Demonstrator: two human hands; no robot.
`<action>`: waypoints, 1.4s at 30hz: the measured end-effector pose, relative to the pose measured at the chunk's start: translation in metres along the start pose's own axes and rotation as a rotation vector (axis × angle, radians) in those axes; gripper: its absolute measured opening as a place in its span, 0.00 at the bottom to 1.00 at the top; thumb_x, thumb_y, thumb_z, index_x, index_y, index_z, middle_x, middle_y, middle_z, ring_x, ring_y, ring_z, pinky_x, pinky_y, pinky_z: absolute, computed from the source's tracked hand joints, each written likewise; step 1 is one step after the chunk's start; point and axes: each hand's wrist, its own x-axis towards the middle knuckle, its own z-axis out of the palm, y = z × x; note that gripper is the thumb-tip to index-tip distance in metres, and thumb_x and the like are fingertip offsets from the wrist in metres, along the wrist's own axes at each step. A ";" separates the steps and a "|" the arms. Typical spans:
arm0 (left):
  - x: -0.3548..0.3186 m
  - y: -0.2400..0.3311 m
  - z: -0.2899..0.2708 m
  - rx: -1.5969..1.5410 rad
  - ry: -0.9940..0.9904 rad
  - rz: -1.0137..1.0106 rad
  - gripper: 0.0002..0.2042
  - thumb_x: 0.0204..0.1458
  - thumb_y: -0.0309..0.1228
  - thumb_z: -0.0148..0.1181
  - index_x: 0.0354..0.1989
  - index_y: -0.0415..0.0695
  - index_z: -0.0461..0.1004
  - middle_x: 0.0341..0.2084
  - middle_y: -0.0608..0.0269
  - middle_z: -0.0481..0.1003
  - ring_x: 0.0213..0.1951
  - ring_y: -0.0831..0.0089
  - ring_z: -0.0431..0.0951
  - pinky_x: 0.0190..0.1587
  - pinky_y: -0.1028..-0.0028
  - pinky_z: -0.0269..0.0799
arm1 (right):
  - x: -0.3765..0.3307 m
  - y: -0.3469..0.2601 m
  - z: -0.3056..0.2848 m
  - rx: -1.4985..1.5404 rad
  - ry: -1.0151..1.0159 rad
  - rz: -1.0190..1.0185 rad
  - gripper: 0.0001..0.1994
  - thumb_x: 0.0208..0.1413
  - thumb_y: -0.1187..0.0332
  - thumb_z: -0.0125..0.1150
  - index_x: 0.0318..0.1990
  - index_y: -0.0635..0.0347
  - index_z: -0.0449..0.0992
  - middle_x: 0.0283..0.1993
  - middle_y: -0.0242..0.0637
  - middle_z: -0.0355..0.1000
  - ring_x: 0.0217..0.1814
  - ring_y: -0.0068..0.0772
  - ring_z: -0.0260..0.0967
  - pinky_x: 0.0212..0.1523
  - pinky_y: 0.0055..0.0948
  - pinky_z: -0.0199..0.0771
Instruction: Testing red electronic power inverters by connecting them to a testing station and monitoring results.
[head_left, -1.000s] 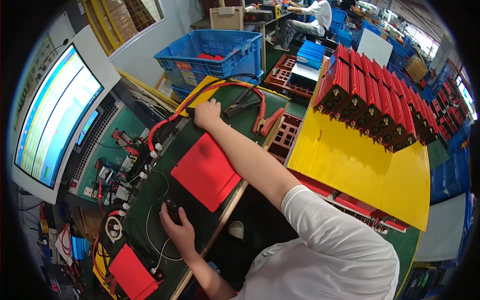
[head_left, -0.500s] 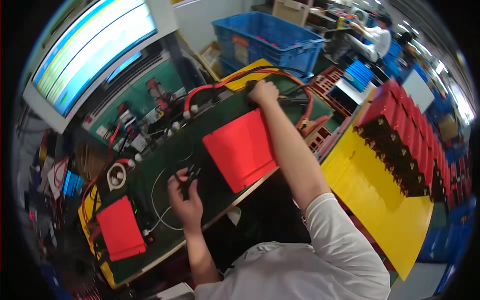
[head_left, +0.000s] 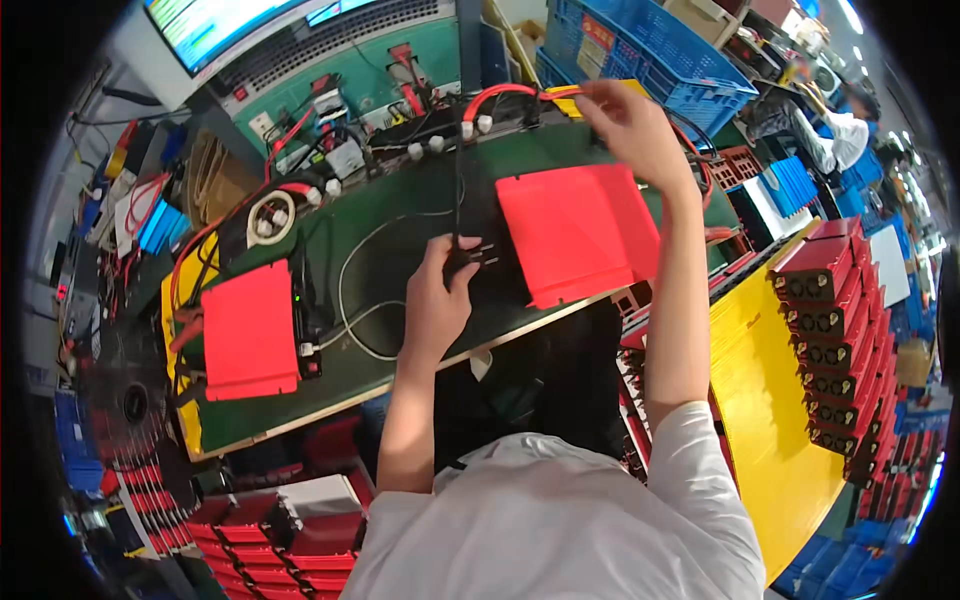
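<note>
My left hand (head_left: 437, 305) pinches a black power plug (head_left: 462, 262) over the green bench top, its metal prongs pointing right. A dark cord (head_left: 459, 150) runs up from it. My right hand (head_left: 638, 130) is raised over the far side of the bench, fingers bent and partly apart, by a thick red cable (head_left: 500, 92); I see nothing held in it. Below this hand lies a flat red case (head_left: 575, 230), partly behind my right forearm. A second red case (head_left: 250, 335) lies at the left, with a small green light at its side and a white cable (head_left: 345, 285) beside it.
A monitor (head_left: 215, 25) stands at the back left. Behind the bench is a blue crate (head_left: 650, 60). On the right, stacked red units with fans (head_left: 830, 340) stand on a yellow board (head_left: 765, 400). More red units (head_left: 280, 530) are stacked at lower left. Another person (head_left: 835, 135) sits far right.
My right hand has come away from a black object at the bench's back and lifted. The left hand still holds the plug. The view has turned, bringing lower-left stacks into sight.
</note>
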 end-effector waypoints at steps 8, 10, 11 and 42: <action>0.003 -0.014 0.009 0.064 -0.048 0.041 0.15 0.61 0.14 0.62 0.53 0.39 0.71 0.46 0.51 0.84 0.46 0.61 0.87 0.48 0.68 0.80 | -0.183 -0.055 0.011 -0.310 -0.309 -0.196 0.38 0.56 0.50 0.76 0.71 0.57 0.73 0.75 0.42 0.70 0.78 0.50 0.64 0.79 0.52 0.59; 0.006 -0.012 0.011 0.036 -0.058 0.030 0.14 0.61 0.14 0.62 0.53 0.39 0.71 0.46 0.51 0.84 0.45 0.61 0.87 0.48 0.67 0.80 | -0.193 -0.040 0.023 -0.362 -0.227 -0.211 0.37 0.55 0.52 0.76 0.70 0.55 0.74 0.75 0.40 0.70 0.78 0.49 0.65 0.78 0.52 0.60; 0.006 -0.011 0.010 0.021 -0.063 0.018 0.14 0.61 0.14 0.63 0.53 0.39 0.71 0.46 0.52 0.84 0.44 0.61 0.87 0.48 0.67 0.80 | -0.196 -0.032 0.030 -0.403 -0.145 -0.233 0.36 0.55 0.53 0.76 0.70 0.53 0.75 0.75 0.39 0.71 0.78 0.47 0.66 0.77 0.51 0.61; 0.080 -0.038 0.019 -0.647 -0.191 -0.277 0.35 0.65 0.19 0.61 0.78 0.42 0.53 0.60 0.53 0.78 0.61 0.69 0.78 0.61 0.67 0.75 | -0.184 -0.030 0.096 -0.267 0.263 -0.273 0.16 0.53 0.64 0.79 0.50 0.41 0.90 0.60 0.25 0.84 0.67 0.32 0.78 0.63 0.39 0.57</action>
